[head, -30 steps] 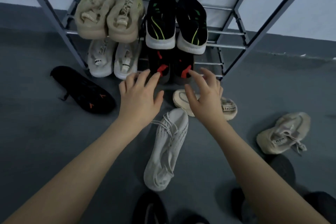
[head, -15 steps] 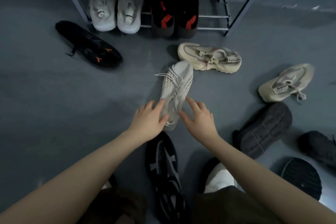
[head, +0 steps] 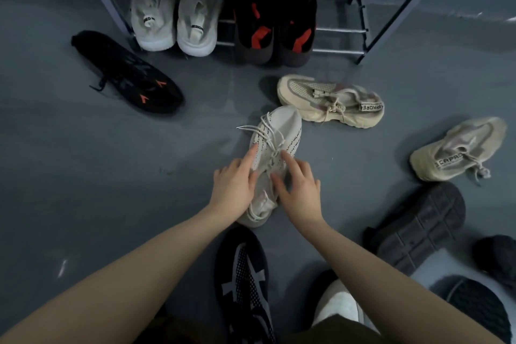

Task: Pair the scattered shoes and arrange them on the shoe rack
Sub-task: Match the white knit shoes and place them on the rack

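We press our left hand and right hand, fingers spread, on the white sneaker | shoe rack beyond its toe

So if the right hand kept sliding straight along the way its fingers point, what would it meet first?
The right hand already rests on the white laced shoe, fingers pointing up along its laces toward the toe. Past the toe, the beige shoe lying crosswise looks next in line, though the depth is hard to judge.
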{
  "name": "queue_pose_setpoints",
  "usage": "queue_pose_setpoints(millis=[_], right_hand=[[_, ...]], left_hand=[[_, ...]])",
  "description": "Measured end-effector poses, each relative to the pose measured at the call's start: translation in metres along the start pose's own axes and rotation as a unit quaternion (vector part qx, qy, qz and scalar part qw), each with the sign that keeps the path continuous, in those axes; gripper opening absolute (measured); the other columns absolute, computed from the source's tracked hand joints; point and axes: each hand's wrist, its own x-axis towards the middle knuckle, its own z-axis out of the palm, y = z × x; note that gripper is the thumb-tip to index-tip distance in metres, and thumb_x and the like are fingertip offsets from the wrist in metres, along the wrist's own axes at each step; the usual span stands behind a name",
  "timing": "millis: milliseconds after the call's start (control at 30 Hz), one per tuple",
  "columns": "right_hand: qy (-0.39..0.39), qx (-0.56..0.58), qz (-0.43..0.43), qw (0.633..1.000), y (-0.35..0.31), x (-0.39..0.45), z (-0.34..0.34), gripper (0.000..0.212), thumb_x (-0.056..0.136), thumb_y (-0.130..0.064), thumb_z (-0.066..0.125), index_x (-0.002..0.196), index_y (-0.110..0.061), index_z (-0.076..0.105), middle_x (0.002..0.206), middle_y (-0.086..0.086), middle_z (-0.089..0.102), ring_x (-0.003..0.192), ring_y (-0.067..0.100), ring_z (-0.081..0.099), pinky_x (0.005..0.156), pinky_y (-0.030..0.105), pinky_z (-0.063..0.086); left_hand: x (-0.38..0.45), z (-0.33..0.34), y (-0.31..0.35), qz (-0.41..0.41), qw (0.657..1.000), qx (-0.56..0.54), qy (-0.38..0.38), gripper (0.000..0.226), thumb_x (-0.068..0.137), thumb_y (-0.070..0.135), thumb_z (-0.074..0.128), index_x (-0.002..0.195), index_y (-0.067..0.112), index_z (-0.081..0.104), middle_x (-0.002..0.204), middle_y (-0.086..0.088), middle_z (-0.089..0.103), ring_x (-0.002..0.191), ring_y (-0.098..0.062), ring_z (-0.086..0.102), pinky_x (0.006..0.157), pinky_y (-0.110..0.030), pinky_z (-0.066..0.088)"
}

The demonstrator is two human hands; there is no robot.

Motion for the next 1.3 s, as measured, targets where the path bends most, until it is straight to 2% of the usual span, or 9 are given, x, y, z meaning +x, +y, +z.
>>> queue_pose_setpoints(millis=[133, 300, 433, 600, 733, 867, 1167, 1233, 1300], right_hand=[[0.024, 0.078, -0.020, 0.996, 0.000, -0.003, 0.006, 0.039, 0.091, -0.012, 0.055, 0.130, -0.018, 0.054, 0.109, 0.010, 0.056, 0.092, 0.026, 0.058, 0.089, 0.048, 0.045], [0.062, 0.143, -0.004, 0.988, -0.012, -0.014, -0.014, 0.034, 0.092, -0.004, 0.051, 0.123, -0.016, 0.060, 0.107, 0.005, 0.058, 0.088, 0.014, 0.057, 0.087, 0.025, 0.045], [0.103, 0.182, -0.009, 0.978, -0.021, -0.022, -0.045, 0.037, 0.089, 0.000, 0.052, 0.118, -0.021, 0.062, 0.106, -0.004, 0.060, 0.085, 0.006, 0.058, 0.083, 0.017, 0.045], [0.130, 0.229, -0.002, 0.965, -0.031, -0.032, -0.072, 0.041, 0.089, 0.002, 0.049, 0.119, -0.024, 0.061, 0.109, -0.011, 0.061, 0.093, 0.006, 0.060, 0.086, 0.024, 0.049], [0.141, 0.227, 0.006, 0.964, -0.017, -0.043, -0.098, 0.039, 0.091, -0.003, 0.051, 0.123, -0.024, 0.059, 0.108, -0.006, 0.062, 0.084, 0.006, 0.057, 0.083, 0.032, 0.051], [0.179, 0.235, 0.028, 0.955, 0.008, -0.055, -0.124, 0.037, 0.093, -0.008, 0.052, 0.125, -0.025, 0.059, 0.089, -0.006, 0.058, 0.066, -0.003, 0.050, 0.071, 0.023, 0.043], [0.280, 0.251, 0.077, 0.923, 0.071, -0.095, -0.163, 0.035, 0.093, -0.011, 0.053, 0.122, -0.029, 0.059, 0.102, -0.007, 0.064, 0.079, -0.001, 0.052, 0.075, 0.031, 0.048], [0.304, 0.239, 0.076, 0.919, 0.082, -0.105, -0.169, 0.036, 0.092, -0.010, 0.053, 0.121, -0.031, 0.059, 0.112, -0.011, 0.064, 0.091, 0.008, 0.060, 0.084, 0.041, 0.053], [0.318, 0.241, 0.083, 0.913, 0.092, -0.111, -0.173, 0.037, 0.092, -0.008, 0.053, 0.122, -0.030, 0.059, 0.116, -0.012, 0.062, 0.102, 0.011, 0.062, 0.089, 0.043, 0.051]], left_hand=[[0.004, -0.003, -0.009, 0.018, 0.997, -0.076, 0.016, 0.060, 0.091, 0.013, 0.051, 0.144, 0.031, 0.030, 0.120, -0.006, 0.061, 0.104, -0.028, 0.059, 0.092, -0.045, 0.044], [-0.012, -0.014, 0.008, 0.017, 0.982, -0.184, 0.046, 0.056, 0.091, 0.013, 0.054, 0.140, 0.033, 0.036, 0.104, 0.009, 0.055, 0.093, -0.005, 0.055, 0.084, -0.013, 0.040], [-0.021, -0.026, 0.025, 0.015, 0.966, -0.258, 0.017, 0.058, 0.092, 0.018, 0.054, 0.141, 0.037, 0.030, 0.118, 0.006, 0.049, 0.097, -0.002, 0.057, 0.087, -0.016, 0.045], [-0.028, -0.032, 0.051, 0.024, 0.969, -0.246, 0.021, 0.057, 0.095, 0.027, 0.049, 0.145, 0.034, 0.024, 0.125, 0.008, 0.039, 0.091, -0.001, 0.054, 0.078, -0.011, 0.039], [-0.025, -0.031, 0.077, 0.058, 0.967, -0.249, 0.000, 0.056, 0.094, 0.030, 0.050, 0.145, 0.031, 0.027, 0.129, 0.007, 0.049, 0.093, -0.006, 0.057, 0.084, -0.024, 0.046], [-0.020, -0.014, 0.111, 0.091, 0.961, -0.260, -0.014, 0.054, 0.093, 0.028, 0.052, 0.143, 0.031, 0.033, 0.121, 0.008, 0.052, 0.091, -0.006, 0.057, 0.080, -0.018, 0.044], [-0.028, 0.041, 0.183, 0.132, 0.951, -0.266, -0.085, 0.045, 0.095, 0.026, 0.049, 0.138, 0.031, 0.040, 0.113, 0.015, 0.056, 0.090, 0.009, 0.056, 0.070, 0.000, 0.040], [-0.031, 0.049, 0.197, 0.167, 0.955, -0.228, -0.087, 0.045, 0.095, 0.026, 0.048, 0.138, 0.033, 0.039, 0.107, 0.017, 0.058, 0.086, 0.006, 0.057, 0.070, -0.003, 0.042], [-0.032, 0.055, 0.209, 0.206, 0.957, -0.181, -0.097, 0.045, 0.095, 0.027, 0.047, 0.139, 0.034, 0.037, 0.103, 0.012, 0.062, 0.082, -0.003, 0.060, 0.075, -0.020, 0.050]])
